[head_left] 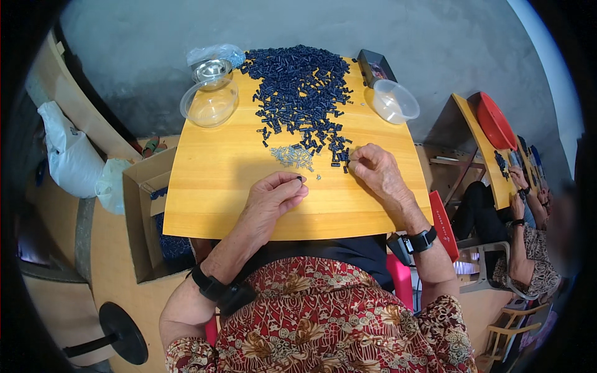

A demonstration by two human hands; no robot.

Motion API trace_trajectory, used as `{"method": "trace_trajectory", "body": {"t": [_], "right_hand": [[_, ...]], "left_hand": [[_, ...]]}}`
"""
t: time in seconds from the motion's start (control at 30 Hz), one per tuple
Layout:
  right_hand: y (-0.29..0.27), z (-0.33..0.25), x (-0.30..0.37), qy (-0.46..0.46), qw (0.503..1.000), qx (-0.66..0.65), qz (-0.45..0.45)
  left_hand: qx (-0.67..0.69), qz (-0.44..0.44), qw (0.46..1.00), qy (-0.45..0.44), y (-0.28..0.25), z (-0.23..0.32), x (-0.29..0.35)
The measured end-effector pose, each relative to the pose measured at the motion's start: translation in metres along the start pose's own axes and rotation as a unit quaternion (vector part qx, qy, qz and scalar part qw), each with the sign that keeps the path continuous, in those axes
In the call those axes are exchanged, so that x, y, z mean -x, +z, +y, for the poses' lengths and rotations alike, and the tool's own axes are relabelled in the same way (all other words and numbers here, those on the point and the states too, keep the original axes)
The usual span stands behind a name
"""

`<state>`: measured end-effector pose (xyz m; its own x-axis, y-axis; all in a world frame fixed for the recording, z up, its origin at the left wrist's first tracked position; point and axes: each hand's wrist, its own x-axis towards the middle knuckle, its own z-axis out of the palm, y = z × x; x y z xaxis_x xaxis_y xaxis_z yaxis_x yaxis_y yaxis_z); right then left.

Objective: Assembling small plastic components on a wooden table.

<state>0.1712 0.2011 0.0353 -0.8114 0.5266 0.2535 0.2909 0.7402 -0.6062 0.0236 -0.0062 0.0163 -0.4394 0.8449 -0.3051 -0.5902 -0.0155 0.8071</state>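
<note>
My left hand (277, 198) is closed in a pinch above the near part of the yellow table (205, 199). A small black plastic piece (300, 178) shows at its fingertips. To the right, my right hand (378, 169) has its thumb and fingers drawn together at the near edge of a large heap of small black plastic pieces (301, 87). Black bits lie right at those fingertips, and whether one is gripped is hidden. Between the hands and the heap lies a small pile of silvery screw-like pieces (293, 156). One loose silvery piece (319, 177) rests between my hands.
Clear plastic bowl (211, 105), metal bowl (211, 69) and plastic bag (217, 53) stand far left. A translucent bowl (395, 102) and dark box (375, 67) stand far right. A cardboard box (146, 217) is left of the table. Another person (528, 248) works at right.
</note>
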Motion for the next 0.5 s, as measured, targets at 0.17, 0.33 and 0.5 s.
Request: {"method": "trace_trajectory", "body": {"t": [0.17, 0.33, 0.5], "right_hand": [[0.008, -0.003, 0.001, -0.068, 0.995, 0.077, -0.007], [0.01, 0.006, -0.002, -0.041, 0.998, 0.05, 0.028], [0.008, 0.014, -0.008, -0.009, 0.998, 0.05, 0.036]], "left_hand": [[0.008, 0.002, 1.0, -0.002, -0.001, 0.0, 0.0], [0.003, -0.002, 1.0, 0.0, -0.001, -0.002, -0.001], [0.003, -0.006, 1.0, -0.001, -0.002, -0.001, -0.001]]}}
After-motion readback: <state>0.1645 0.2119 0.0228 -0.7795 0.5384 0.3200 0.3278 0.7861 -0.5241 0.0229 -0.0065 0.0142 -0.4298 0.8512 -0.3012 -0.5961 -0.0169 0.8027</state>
